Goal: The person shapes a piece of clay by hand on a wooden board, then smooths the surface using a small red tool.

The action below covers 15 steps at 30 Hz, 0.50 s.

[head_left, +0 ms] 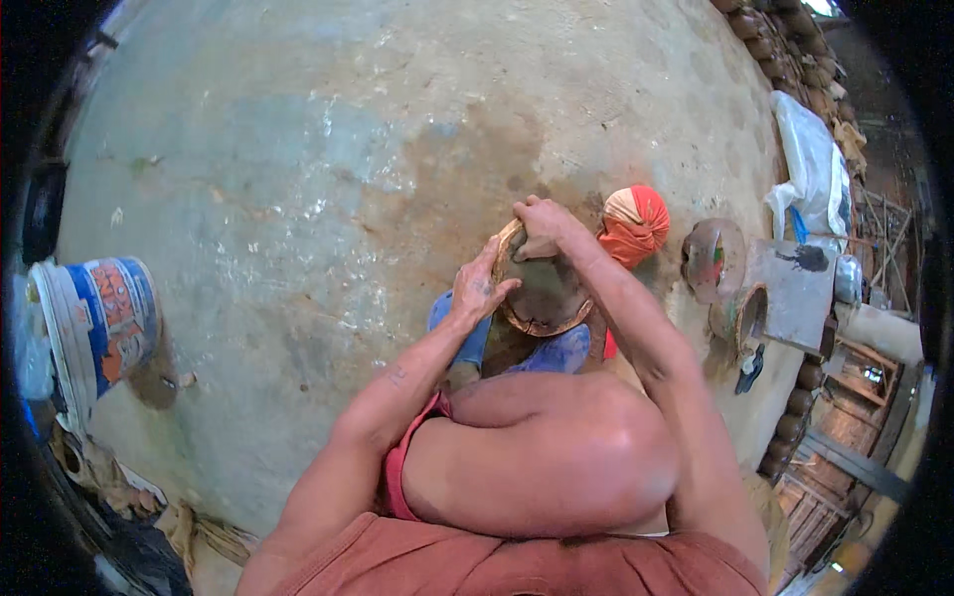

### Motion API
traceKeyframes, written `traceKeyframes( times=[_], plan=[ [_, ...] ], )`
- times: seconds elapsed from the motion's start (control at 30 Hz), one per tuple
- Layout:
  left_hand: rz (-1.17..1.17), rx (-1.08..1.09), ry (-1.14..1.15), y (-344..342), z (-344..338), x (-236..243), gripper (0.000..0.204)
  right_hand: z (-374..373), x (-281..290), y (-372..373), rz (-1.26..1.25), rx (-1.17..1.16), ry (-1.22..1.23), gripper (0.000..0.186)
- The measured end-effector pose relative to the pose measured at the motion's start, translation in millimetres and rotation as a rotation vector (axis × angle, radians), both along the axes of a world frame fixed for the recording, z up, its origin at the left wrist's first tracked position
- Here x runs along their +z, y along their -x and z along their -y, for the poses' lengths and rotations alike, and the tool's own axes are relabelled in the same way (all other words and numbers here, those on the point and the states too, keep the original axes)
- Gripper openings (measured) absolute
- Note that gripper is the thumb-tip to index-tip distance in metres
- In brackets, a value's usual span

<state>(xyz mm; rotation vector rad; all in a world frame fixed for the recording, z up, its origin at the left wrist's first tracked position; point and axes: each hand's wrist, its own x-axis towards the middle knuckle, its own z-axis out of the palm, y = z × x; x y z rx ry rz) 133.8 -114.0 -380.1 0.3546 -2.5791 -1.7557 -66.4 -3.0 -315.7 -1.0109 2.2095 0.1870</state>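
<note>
A round brown clay bowl (542, 298) rests between my feet in blue sandals (556, 350) on the concrete floor. My left hand (480, 288) grips the bowl's left rim, fingers curled over the edge. My right hand (542, 230) presses on the far rim with fingers bent, its fingertips inside the bowl. My bent knee (556, 447) fills the foreground below the bowl.
An orange and cream cloth bundle (634, 224) lies right of the bowl. Further right sit a round clay dish (714, 260), a small clay pot (747, 316) and a grey board (795, 288). A blue and white bucket (99, 318) stands at far left. Stacked clay pots (795, 55) line the right edge.
</note>
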Motion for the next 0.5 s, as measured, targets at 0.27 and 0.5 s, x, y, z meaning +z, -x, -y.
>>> traceKeyframes(
  times=[0.27,0.5],
  plan=[
    [-0.021,-0.092,-0.058,-13,7,-7,0.105,2,2,-37,-0.059,0.191,0.013,0.049],
    [-0.006,-0.083,-0.026,-11,-5,-6,0.106,5,-11,-49,-0.210,0.166,0.004,0.031]
  ],
)
